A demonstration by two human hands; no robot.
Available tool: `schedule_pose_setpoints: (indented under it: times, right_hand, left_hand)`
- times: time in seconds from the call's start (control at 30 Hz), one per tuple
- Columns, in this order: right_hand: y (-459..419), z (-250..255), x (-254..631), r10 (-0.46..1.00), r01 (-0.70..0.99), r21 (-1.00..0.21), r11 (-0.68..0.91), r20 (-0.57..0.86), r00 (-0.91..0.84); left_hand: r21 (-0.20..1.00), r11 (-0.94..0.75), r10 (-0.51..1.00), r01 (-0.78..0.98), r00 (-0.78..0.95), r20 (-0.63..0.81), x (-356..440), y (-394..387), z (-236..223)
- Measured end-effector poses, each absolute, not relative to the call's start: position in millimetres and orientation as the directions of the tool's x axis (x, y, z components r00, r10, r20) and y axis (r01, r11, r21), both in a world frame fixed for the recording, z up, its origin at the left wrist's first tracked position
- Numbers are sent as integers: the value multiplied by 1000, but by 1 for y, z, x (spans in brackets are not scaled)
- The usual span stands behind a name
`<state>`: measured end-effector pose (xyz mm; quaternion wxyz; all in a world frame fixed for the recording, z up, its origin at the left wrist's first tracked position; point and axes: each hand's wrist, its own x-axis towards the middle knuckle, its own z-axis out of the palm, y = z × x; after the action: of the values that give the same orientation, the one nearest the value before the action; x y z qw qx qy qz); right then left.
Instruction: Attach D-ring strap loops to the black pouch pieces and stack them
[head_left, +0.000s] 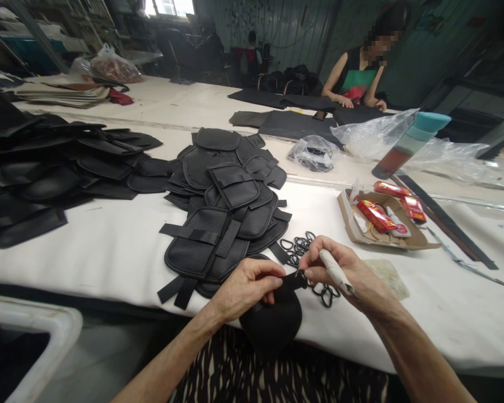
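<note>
A black padded piece (273,324) hangs over the table's front edge, with a short strap (292,281) at its top. My left hand (252,282) is closed in a pinch on the upper edge of this piece, by the strap. At the strap's far end my right hand (340,268) is closed, its fingertips around a small dark part I cannot make out clearly. A white wrapped stick-like tool (336,272) is tucked between my right thumb and index finger. Black oval rings (296,249) lie loose behind and beside my right fingers.
Stacked black padded pieces with straps (197,240) lie left of my hands; another black pile (59,168) is farther left. At right sit a cardboard tray (348,224) with red boxes and a teal-lidded bottle (411,145). A white bin (63,330) stands front left. Another person works across the table.
</note>
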<state>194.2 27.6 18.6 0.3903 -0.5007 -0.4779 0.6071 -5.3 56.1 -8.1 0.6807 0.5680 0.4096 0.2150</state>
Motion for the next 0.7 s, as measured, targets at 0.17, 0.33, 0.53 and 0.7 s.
schedule_pose_setpoints:
  times: [0.17, 0.33, 0.53, 0.7]
  right_hand:
    - [29, 19, 192, 958, 6, -969, -245, -243, -151]
    - [32, 21, 192, 954, 31, -965, -260, -262, -146]
    - [32, 20, 191, 927, 46, -951, -306, -309, -213]
    - [28, 17, 187, 923, 0, -948, -319, -310, -226]
  left_hand:
    - [956, 236, 779, 177, 553, -294, -4, 54, -10]
    - [966, 121, 813, 229, 535, -229, -6, 53, -14]
    - [944, -140, 795, 299, 602, -73, -6, 53, -12]
    - [933, -207, 801, 295, 599, -12, -5, 51, -10]
